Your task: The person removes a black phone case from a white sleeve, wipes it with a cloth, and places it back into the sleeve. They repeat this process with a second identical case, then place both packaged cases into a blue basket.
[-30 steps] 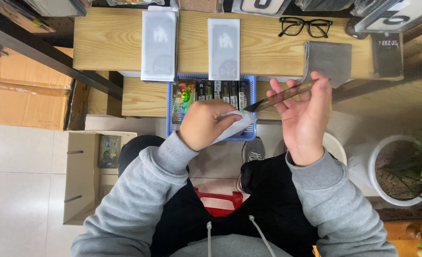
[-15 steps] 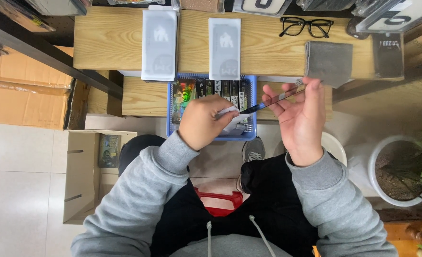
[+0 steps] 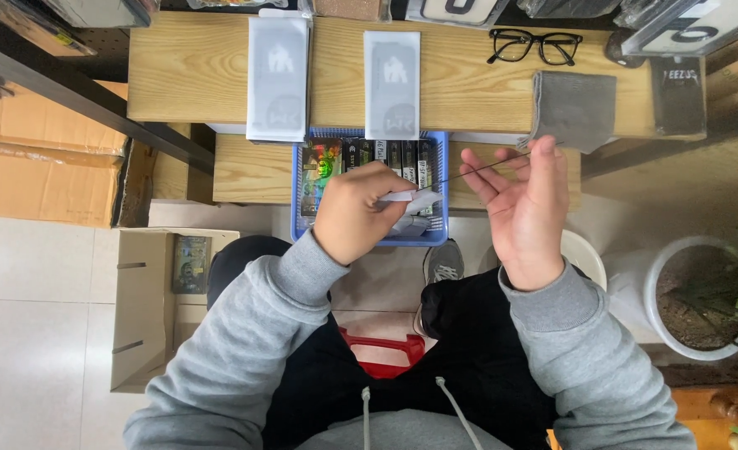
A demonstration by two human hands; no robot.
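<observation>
A thin dark sheet [image 3: 477, 169] — seen nearly edge-on, so it reads as a fine line — is held up between the two hands above a blue basket [image 3: 302, 158] of small packets. The right hand [image 3: 523, 204] is open, palm turned inward, fingers spread; the far edge of the sheet is pinched lightly at the fingertips near the thumb. The left hand [image 3: 356, 212] is closed in a loose fist around a white tab or wipe [image 3: 406, 198] at the sheet's near end; whether the sheet itself is touched there cannot be told. The sheet is judged to be very light, stiff yet brittle, smooth-faced and easily smudged — handling by the edges only seems advisable, with gentle pressure and no bending. On the wooden shelf [image 3: 194, 75] beyond, two flat white packets [image 3: 279, 79] lie side by side, a grey cloth [image 3: 575, 108] lies just past the right fingertips, and black glasses [image 3: 534, 46] rest near the back. A cardboard box [image 3: 148, 308] stands on the floor to the left; a white plant pot [image 3: 702, 292] stands to the right.
</observation>
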